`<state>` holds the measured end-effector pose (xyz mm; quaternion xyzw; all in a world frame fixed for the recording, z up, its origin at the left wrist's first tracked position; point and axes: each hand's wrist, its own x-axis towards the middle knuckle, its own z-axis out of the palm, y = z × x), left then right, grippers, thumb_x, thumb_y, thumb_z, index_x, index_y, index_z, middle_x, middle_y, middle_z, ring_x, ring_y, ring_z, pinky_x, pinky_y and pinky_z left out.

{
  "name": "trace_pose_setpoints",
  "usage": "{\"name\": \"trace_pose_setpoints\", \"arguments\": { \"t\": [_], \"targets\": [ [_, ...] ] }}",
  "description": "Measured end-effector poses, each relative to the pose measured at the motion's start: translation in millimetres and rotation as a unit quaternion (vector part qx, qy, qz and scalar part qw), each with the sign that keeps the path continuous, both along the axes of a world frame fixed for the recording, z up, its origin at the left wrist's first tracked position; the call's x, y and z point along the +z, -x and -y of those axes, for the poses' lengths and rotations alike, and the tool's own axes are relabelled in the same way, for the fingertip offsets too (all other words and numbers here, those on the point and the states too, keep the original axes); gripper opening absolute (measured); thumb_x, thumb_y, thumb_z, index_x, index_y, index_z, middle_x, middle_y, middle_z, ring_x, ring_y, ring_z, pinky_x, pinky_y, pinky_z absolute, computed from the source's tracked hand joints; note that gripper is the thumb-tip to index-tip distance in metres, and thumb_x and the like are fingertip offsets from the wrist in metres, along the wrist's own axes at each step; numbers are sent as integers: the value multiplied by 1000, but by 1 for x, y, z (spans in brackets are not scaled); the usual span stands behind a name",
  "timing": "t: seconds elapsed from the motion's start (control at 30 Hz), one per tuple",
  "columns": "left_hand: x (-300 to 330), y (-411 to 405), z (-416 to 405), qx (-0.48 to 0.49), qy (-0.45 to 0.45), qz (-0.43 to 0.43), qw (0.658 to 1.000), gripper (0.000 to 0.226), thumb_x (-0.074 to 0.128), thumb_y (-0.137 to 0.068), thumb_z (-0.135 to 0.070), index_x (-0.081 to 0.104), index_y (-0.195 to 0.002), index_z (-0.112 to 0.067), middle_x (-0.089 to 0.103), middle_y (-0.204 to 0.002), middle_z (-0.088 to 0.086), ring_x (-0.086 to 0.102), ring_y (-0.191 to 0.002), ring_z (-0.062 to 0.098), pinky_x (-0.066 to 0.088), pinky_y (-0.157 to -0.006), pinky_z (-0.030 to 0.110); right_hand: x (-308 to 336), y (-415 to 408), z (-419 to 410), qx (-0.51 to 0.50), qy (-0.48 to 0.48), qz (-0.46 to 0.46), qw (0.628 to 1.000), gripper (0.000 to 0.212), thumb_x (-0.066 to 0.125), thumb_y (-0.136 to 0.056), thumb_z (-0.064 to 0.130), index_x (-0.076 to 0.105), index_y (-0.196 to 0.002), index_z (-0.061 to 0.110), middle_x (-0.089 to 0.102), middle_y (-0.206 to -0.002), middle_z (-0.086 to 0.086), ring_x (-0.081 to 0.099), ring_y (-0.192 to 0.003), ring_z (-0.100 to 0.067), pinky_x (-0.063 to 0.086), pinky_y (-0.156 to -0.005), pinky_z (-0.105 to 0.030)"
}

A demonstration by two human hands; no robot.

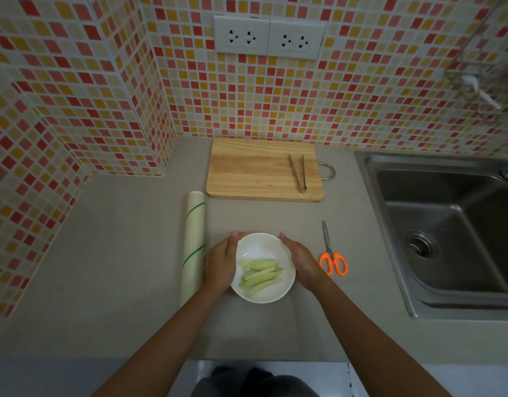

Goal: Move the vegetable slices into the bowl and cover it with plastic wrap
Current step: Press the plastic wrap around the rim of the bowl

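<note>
Here both forearms reach forward over the worktop (pixel 118 267), and the left hand (pixel 219 263) and right hand (pixel 300 262) cup the white bowl (pixel 271 295) from its two sides, each grip closed against the rim. Pale green vegetable slices (pixel 260 275) lie inside the bowl. Just left lies the plastic wrap roll (pixel 193 247), and orange-handled scissors (pixel 331 253) lie to the right. Farther back, metal tongs (pixel 298 173) rest on the wooden cutting board (pixel 255 173).

No readable text or labels anywhere
</note>
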<state>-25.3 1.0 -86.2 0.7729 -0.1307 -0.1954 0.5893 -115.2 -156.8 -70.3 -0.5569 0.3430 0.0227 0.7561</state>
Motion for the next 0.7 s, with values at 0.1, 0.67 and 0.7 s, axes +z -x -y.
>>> {"name": "trace_pose_setpoints", "arguments": {
  "t": [0.1,0.67,0.7],
  "targets": [
    [3,-9,3,-27,-14,7,1000,42,34,-102,-36,75,-98,-29,75,-96,-10,68,-97,10,53,-90,28,-3,-1,-3,-28,-3,9,1000,36,48,-96,37,70,-93,9,69,-96,-14,63,-95,-29,46,-91,-42],
    [9,48,20,234,155,-254,926,47,22,-101,-47,59,-119,-23,63,-123,7,60,-110,22,50,-88,30,-18,5,-25,-189,76,12,979,41,39,-100,37,70,-86,14,73,-83,-4,69,-73,-13,54,-63,-25],
    [11,43,21,235,152,-263,924,50,24,-101,-48,59,-120,-18,63,-125,9,59,-114,25,48,-96,36,-18,6,-24,-192,84,15,978,41,39,-101,37,69,-85,14,72,-82,-3,69,-72,-11,55,-62,-24]
  ]
}}
